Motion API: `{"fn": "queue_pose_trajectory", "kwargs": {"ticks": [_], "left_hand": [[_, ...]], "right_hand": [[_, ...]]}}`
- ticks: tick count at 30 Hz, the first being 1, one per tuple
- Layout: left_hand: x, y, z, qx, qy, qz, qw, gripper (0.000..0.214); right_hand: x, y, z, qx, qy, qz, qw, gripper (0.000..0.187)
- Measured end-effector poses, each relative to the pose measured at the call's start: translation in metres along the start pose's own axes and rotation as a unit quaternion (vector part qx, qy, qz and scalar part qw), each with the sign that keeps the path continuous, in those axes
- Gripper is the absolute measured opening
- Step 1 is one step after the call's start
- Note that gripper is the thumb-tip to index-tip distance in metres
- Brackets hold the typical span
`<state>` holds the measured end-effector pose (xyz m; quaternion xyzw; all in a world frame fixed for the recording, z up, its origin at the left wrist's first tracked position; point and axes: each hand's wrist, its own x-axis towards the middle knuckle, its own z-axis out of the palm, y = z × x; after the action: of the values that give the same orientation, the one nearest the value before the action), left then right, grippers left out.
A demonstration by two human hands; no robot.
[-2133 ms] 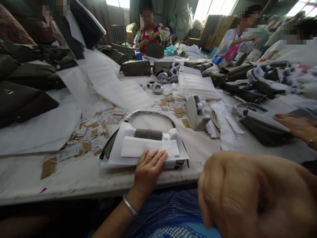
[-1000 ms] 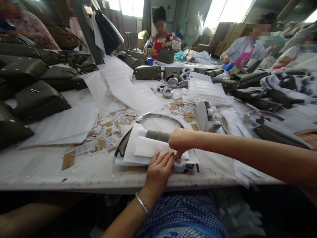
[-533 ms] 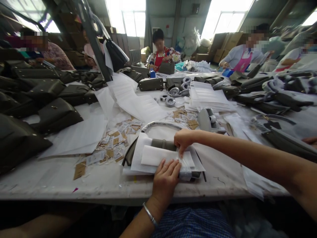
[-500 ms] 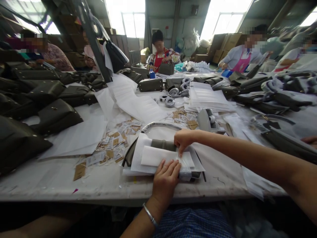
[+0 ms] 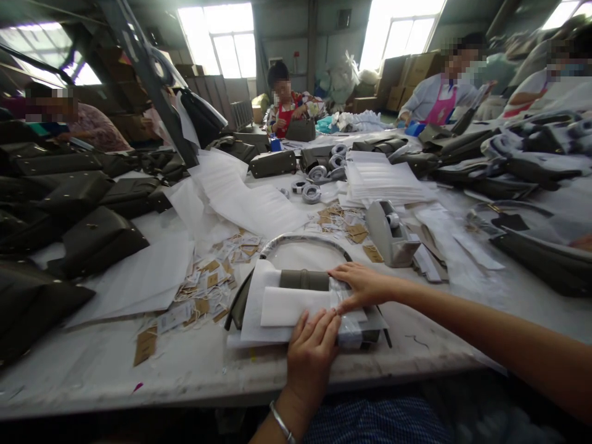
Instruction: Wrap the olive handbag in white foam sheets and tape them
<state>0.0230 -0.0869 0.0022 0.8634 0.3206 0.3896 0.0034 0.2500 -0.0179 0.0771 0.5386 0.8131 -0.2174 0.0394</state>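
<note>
A dark olive handbag (image 5: 303, 279) lies on the table in front of me, its wrapped handle (image 5: 303, 238) arching toward the far side. White foam sheet (image 5: 259, 296) covers much of it, with a smaller folded white foam piece (image 5: 284, 307) on top. Clear plastic wrap (image 5: 348, 330) crosses the right part of the bag. My left hand (image 5: 314, 342) presses flat on the near edge of the foam, fingers stretched out. My right hand (image 5: 354, 285) rests spread over the plastic wrap at the right, fingertips close to the left hand's.
Paper tags (image 5: 208, 287) are scattered left of the bag. A grey tape dispenser (image 5: 391, 234) stands to the right. Stacked foam sheets (image 5: 383, 179) and rolled handles (image 5: 311, 193) lie farther back. Dark bags (image 5: 102, 240) are piled on the left. Several co-workers sit across the table.
My right hand has gone from a closed grip at the plastic wrap to lying spread over it. My left hand stays on the foam. The view has shifted slightly.
</note>
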Motion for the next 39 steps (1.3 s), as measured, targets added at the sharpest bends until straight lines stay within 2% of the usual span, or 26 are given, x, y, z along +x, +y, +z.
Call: {"fn": "queue_pose_trajectory", "kwargs": {"ticks": [3,5,9,12,14,16,18,20,23,26,29,32,36,39], "left_hand": [[0.000,0.000,0.000,0.003,-0.007,-0.006,1.000,0.031],[0.000,0.000,-0.001,0.005,-0.008,-0.004,1.000,0.032],[0.000,0.000,-0.002,0.008,-0.017,0.008,1.000,0.032],[0.000,-0.001,-0.002,0.008,-0.032,0.005,0.999,0.032],[-0.001,-0.002,-0.002,0.004,-0.035,0.001,0.999,0.033],[-0.003,-0.002,-0.003,-0.003,-0.033,-0.005,0.999,0.034],[-0.004,-0.001,-0.005,-0.009,-0.040,-0.011,0.999,0.036],[-0.002,0.001,-0.007,-0.007,-0.056,-0.018,0.998,0.038],[0.007,0.011,-0.002,0.012,-0.068,-0.034,0.997,0.039],[0.021,0.026,0.009,0.029,-0.072,-0.043,0.996,0.039],[0.034,0.035,0.013,0.033,-0.110,-0.006,0.993,0.043],[0.037,0.027,-0.005,0.066,-0.153,0.067,0.984,0.046],[0.030,-0.006,-0.050,0.206,-0.175,0.088,0.959,0.047],[0.022,-0.024,-0.075,0.255,-0.205,0.124,0.937,0.054]], "right_hand": [[0.015,0.012,0.003,0.022,-0.005,0.003,1.000,0.096],[0.024,0.020,0.003,0.039,0.015,0.000,0.999,0.089],[0.026,0.022,0.008,0.053,0.102,-0.005,0.993,0.054],[0.006,0.003,0.019,0.049,0.177,0.006,0.983,0.032],[-0.019,-0.018,0.036,0.044,0.256,-0.007,0.966,0.033],[-0.047,-0.039,0.060,0.028,0.331,-0.041,0.942,0.042],[-0.070,-0.056,0.086,-0.006,0.361,-0.058,0.931,0.061],[-0.083,-0.061,0.105,-0.051,0.362,-0.055,0.929,0.076],[-0.082,-0.046,0.113,-0.112,0.373,-0.067,0.918,0.074],[-0.078,-0.017,0.104,-0.146,0.389,-0.093,0.905,0.064],[-0.082,0.006,0.096,-0.164,0.392,-0.115,0.898,0.061],[-0.088,0.013,0.096,-0.167,0.386,-0.115,0.900,0.064],[-0.089,0.009,0.101,-0.154,0.388,-0.104,0.903,0.069],[-0.088,0.008,0.103,-0.137,0.386,-0.099,0.907,0.069]]}}
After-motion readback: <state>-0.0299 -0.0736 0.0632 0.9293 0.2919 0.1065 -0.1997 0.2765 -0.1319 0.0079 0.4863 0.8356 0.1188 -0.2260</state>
